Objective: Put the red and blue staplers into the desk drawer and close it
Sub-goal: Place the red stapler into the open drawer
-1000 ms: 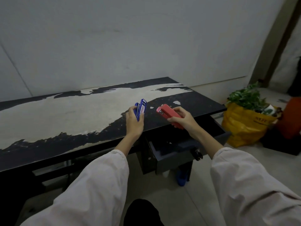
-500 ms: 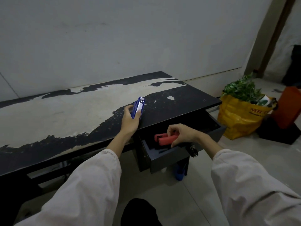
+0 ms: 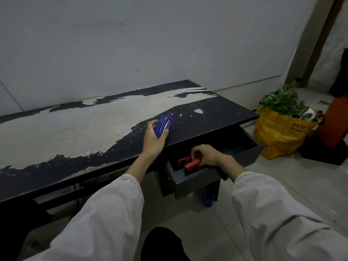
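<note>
The dark desk drawer point(image 3: 195, 180) stands pulled out under the right end of the worn black-and-pale desk point(image 3: 75, 132). My right hand point(image 3: 207, 156) reaches down into the drawer's near left corner and is closed around the red stapler point(image 3: 189, 163), which rests low inside. My left hand point(image 3: 153, 140) is over the desk top just left of the drawer, gripping the blue stapler point(image 3: 165, 124), which points up and away and is slightly sprung open.
A yellow bag point(image 3: 280, 136) with a green plant point(image 3: 280, 99) stands on the floor right of the desk, beside an orange object point(image 3: 337, 123) on a black base. A blue thing point(image 3: 209, 197) lies on the floor under the drawer. The wall runs close behind the desk.
My right hand has carried the red stapler from above the desk edge down into the open drawer. My left hand, still holding the blue stapler, has barely moved.
</note>
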